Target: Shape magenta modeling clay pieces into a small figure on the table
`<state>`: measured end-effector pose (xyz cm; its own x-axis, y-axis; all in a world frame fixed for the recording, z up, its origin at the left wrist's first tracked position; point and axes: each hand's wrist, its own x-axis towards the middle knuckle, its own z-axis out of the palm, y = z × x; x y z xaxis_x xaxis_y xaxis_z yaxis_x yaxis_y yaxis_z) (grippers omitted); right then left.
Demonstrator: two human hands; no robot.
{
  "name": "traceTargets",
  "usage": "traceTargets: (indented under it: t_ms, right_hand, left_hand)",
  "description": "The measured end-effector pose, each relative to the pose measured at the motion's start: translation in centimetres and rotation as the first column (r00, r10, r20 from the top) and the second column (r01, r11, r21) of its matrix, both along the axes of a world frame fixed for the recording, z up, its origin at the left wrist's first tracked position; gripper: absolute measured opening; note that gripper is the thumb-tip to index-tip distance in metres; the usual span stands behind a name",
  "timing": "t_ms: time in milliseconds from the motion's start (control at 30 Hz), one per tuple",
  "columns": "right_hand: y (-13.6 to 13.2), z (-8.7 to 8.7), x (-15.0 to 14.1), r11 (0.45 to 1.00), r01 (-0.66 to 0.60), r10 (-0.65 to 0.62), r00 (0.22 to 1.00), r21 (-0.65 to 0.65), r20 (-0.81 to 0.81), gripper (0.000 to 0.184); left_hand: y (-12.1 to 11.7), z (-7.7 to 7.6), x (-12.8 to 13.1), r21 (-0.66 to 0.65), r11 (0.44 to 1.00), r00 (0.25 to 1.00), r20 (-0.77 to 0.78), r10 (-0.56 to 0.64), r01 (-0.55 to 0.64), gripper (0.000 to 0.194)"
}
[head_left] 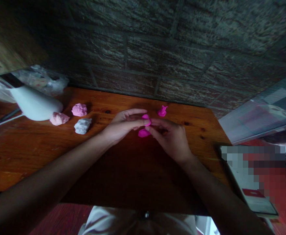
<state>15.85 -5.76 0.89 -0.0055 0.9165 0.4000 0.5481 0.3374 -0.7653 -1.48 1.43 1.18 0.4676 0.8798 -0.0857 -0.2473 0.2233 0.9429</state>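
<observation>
Over the wooden table, my left hand [125, 124] pinches a small piece of bright magenta modelling clay [146, 119] between thumb and fingers. My right hand [172, 135] meets it from the other side, its thumb and forefinger closed on the same piece. Just below the fingertips shows a second magenta lump [144, 133], partly behind the right thumb; whether it rests on the table or joins the held piece I cannot tell. Beyond my hands stands a small magenta clay figure [162, 111] with thin points on top.
Left on the table [35, 153] lie a pink lump [79, 110], a paler pink lump [59, 118] and a white lump [82, 126]. Beside them are a white lamp-like object [36, 102] and clear plastic wrapping [45, 80]. A stone-patterned wall [143, 55] borders the back.
</observation>
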Motion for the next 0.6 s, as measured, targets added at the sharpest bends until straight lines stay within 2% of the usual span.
traceTargets:
  t_ms: [167, 367, 600]
  right_hand:
    - [-0.01, 0.08, 0.02, 0.999, -0.001, 0.001, 1.000, 0.039, 0.003, 0.020]
    - [-0.08, 0.17, 0.09, 0.999, 0.023, -0.024, 0.999, 0.023, 0.032, 0.020]
    - [-0.13, 0.10, 0.08, 0.998, 0.030, -0.032, 0.999, 0.052, 0.036, 0.021]
  left_hand:
    - [0.01, 0.15, -0.08, -0.011, 1.000, 0.999, 0.039, -0.014, 0.015, 0.052]
    - [0.06, -0.21, -0.02, 0.032, 0.999, 0.997, 0.071, -0.034, 0.032, 0.045]
    - [0.10, -0.38, -0.14, 0.055, 0.998, 0.999, 0.032, -0.027, 0.025, 0.056]
